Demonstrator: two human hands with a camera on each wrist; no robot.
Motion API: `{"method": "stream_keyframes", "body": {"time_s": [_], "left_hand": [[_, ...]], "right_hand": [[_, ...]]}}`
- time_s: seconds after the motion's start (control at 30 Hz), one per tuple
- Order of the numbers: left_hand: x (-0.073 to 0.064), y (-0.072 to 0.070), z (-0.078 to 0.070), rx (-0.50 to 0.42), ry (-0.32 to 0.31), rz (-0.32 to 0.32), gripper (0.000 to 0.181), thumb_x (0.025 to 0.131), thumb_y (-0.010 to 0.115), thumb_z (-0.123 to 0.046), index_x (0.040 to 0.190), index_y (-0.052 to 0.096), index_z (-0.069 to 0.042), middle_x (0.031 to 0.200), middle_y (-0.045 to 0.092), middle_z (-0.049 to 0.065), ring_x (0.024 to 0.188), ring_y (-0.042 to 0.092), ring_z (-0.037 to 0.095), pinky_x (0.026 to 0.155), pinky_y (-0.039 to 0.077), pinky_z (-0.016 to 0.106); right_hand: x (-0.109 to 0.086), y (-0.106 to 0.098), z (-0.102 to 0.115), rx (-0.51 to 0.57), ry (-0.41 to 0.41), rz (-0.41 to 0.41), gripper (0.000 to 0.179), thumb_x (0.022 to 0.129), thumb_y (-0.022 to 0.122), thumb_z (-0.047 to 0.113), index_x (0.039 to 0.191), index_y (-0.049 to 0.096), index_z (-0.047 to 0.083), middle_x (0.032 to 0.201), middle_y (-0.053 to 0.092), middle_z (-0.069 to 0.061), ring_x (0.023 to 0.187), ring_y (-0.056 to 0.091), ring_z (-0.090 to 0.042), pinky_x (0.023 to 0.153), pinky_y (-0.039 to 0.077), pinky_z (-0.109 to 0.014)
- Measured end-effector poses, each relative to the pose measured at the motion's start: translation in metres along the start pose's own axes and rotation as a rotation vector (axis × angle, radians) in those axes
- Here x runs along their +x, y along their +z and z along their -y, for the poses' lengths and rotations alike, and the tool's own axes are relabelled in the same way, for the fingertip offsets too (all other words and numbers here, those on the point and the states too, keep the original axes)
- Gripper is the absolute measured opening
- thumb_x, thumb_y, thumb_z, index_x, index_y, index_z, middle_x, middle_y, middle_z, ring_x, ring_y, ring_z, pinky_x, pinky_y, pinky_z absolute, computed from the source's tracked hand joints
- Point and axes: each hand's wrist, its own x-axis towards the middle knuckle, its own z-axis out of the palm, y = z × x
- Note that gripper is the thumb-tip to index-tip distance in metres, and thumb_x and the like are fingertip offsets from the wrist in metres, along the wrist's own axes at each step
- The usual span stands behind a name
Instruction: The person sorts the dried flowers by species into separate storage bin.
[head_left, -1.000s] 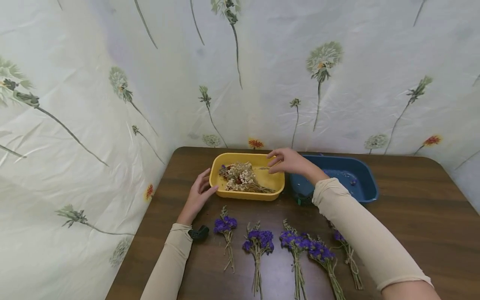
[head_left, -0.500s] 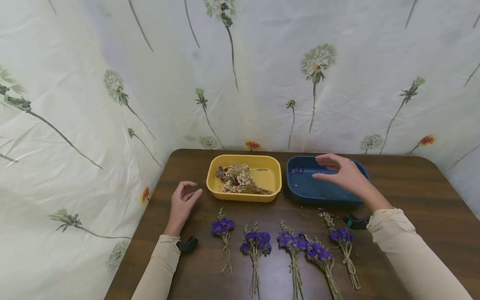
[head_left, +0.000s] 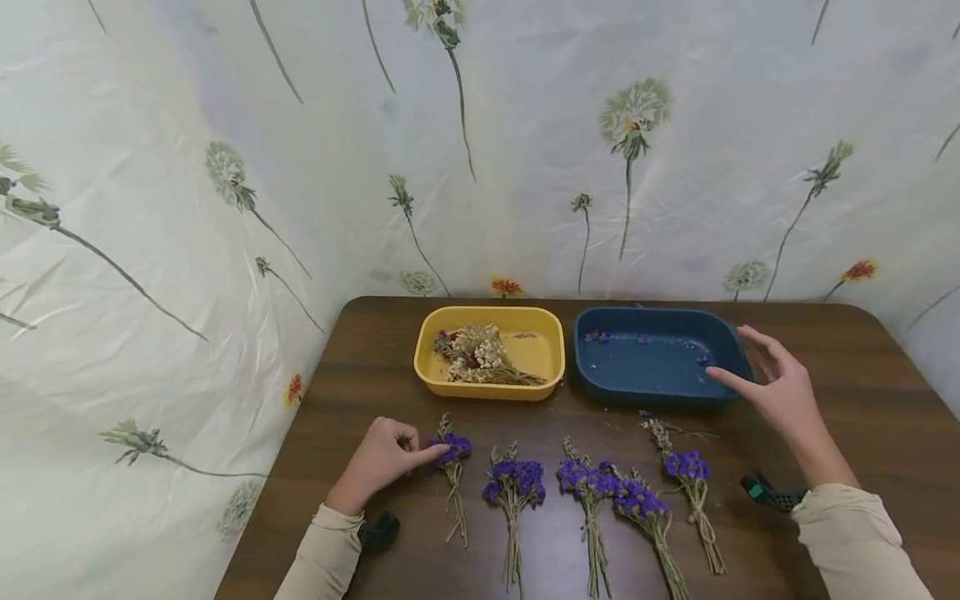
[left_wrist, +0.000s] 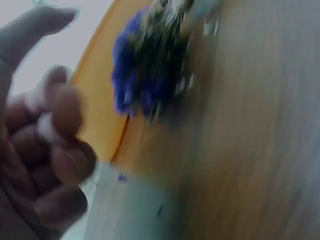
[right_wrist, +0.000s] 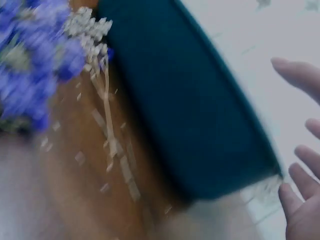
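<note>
My left hand [head_left: 382, 458] reaches over the table beside the leftmost small bundle of purple dried flowers [head_left: 455, 454]. Its thumb overlaps the blooms in the head view; in the left wrist view the fingers are loosely curled, holding nothing, apart from purple flowers [left_wrist: 140, 75]. At the right end of the blue tray [head_left: 652, 395], my right hand [head_left: 783, 400] has thumb and fingers spread, fingertips close to the rim. Inside that tray lie a few purple petals. The right wrist view shows the blue tray [right_wrist: 175, 110] and the right hand's fingers [right_wrist: 302, 185] with nothing between them.
A yellow tray [head_left: 487, 390] with a dried bouquet [head_left: 483, 354] stands left of the blue one. More tied purple bundles [head_left: 517, 483] lie along the front, one [head_left: 686, 467] near the right arm. Loose stems and crumbs lie in front of the blue tray. Flower-print cloth [head_left: 525, 167] hangs behind.
My right hand has gone from above the yellow tray, across the blue tray, to its right end. My left hand has left the yellow tray's side and come down to the leftmost bundle.
</note>
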Motion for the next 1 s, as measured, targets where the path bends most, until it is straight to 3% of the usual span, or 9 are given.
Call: {"method": "stream_keyframes", "body": {"time_s": [0.07, 0.17, 0.3, 0.47, 0.63, 0.73, 0.87, 1.0], "left_hand": [[-0.001, 0.004, -0.008, 0.072, -0.032, 0.042, 0.055, 0.083, 0.08, -0.061, 0.048, 0.058, -0.024, 0.042, 0.049, -0.016, 0.038, 0.045, 0.003, 0.049, 0.04, 0.02], [-0.001, 0.01, -0.018, 0.163, -0.069, 0.057, 0.051, 0.078, 0.079, -0.068, 0.052, 0.063, -0.027, 0.046, 0.053, -0.018, 0.042, 0.045, 0.003, 0.051, 0.041, 0.02], [-0.002, 0.015, -0.026, 0.214, -0.115, 0.05, 0.045, 0.075, 0.083, -0.066, 0.059, 0.065, -0.028, 0.054, 0.058, -0.019, 0.048, 0.05, 0.002, 0.054, 0.045, 0.022], [-0.002, 0.019, -0.028, 0.165, -0.147, 0.066, 0.033, 0.077, 0.088, -0.052, 0.077, 0.071, -0.024, 0.068, 0.067, -0.014, 0.057, 0.058, 0.0, 0.06, 0.049, 0.023], [-0.002, 0.02, -0.028, 0.053, -0.122, 0.105, 0.02, 0.084, 0.086, -0.029, 0.096, 0.077, -0.015, 0.087, 0.075, -0.005, 0.061, 0.059, 0.004, 0.059, 0.05, 0.022], [-0.002, 0.021, -0.027, 0.02, -0.105, 0.125, 0.021, 0.087, 0.083, -0.024, 0.104, 0.077, -0.013, 0.095, 0.076, -0.001, 0.062, 0.057, 0.005, 0.059, 0.05, 0.022], [-0.003, 0.022, -0.025, 0.019, -0.099, 0.133, 0.027, 0.085, 0.087, -0.029, 0.105, 0.077, -0.014, 0.096, 0.073, -0.002, 0.063, 0.057, 0.003, 0.063, 0.05, 0.022], [-0.003, 0.023, -0.022, 0.009, -0.08, 0.133, 0.02, 0.085, 0.086, -0.023, 0.101, 0.077, -0.015, 0.093, 0.072, -0.003, 0.065, 0.057, 0.002, 0.062, 0.05, 0.021]], "right_hand": [[-0.005, 0.001, -0.013, 0.082, 0.01, 0.002, 0.084, 0.098, 0.072, 0.029, 0.164, 0.021, 0.038, 0.173, 0.017, 0.012, 0.162, 0.015, -0.021, 0.122, 0.028, -0.017], [-0.013, 0.006, -0.031, 0.292, -0.001, 0.007, 0.086, 0.1, 0.069, 0.013, 0.165, 0.018, 0.034, 0.173, 0.017, 0.011, 0.163, 0.011, -0.012, 0.117, 0.025, -0.004], [-0.017, 0.015, -0.046, 0.509, -0.036, 0.028, 0.088, 0.099, 0.066, 0.001, 0.166, 0.017, 0.03, 0.175, 0.014, 0.009, 0.162, 0.006, -0.009, 0.12, 0.02, -0.006], [-0.018, 0.017, -0.051, 0.57, -0.068, 0.073, 0.089, 0.098, 0.065, -0.005, 0.167, 0.017, 0.026, 0.175, 0.012, 0.005, 0.161, 0.012, -0.006, 0.112, 0.031, -0.003], [-0.02, 0.016, -0.055, 0.597, -0.08, 0.112, 0.09, 0.097, 0.063, -0.008, 0.167, 0.016, 0.023, 0.175, 0.012, 0.001, 0.156, 0.025, -0.003, 0.098, 0.042, -0.001], [-0.02, 0.016, -0.055, 0.586, -0.07, 0.1, 0.086, 0.099, 0.063, -0.005, 0.167, 0.019, 0.024, 0.175, 0.013, 0.002, 0.151, 0.034, 0.001, 0.094, 0.044, -0.001], [-0.019, 0.016, -0.055, 0.564, -0.051, 0.068, 0.081, 0.1, 0.064, -0.001, 0.166, 0.025, 0.025, 0.174, 0.02, 0.002, 0.134, 0.048, 0.01, 0.092, 0.045, -0.002], [-0.02, 0.017, -0.054, 0.557, -0.038, 0.047, 0.08, 0.099, 0.066, -0.001, 0.165, 0.027, 0.024, 0.173, 0.023, 0.001, 0.127, 0.051, 0.013, 0.092, 0.045, -0.002]]}}
